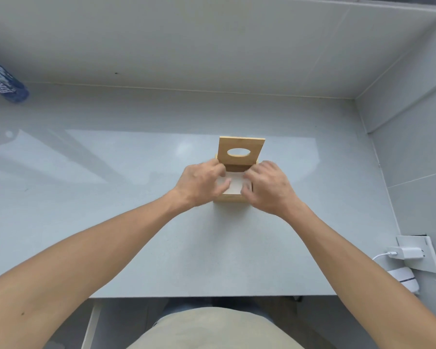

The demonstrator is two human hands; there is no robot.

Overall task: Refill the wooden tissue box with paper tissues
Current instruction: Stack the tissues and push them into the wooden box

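A square wooden tissue box (230, 197) stands in the middle of the grey counter. Its lid (241, 153), which has an oval hole, is tipped up at the far side. A white stack of paper tissues (234, 183) lies inside the box. My left hand (202, 182) covers the box's left side, fingers on the tissues. My right hand (269, 186) covers the right side, its fingers also pressing on the stack. Both hands hide the box's side walls.
A blue-labelled bottle (4, 83) lies at the far left by the wall. A wall socket with a white charger (408, 253) and cable sits low on the right wall. The counter's front edge (212, 295) runs just before my body.
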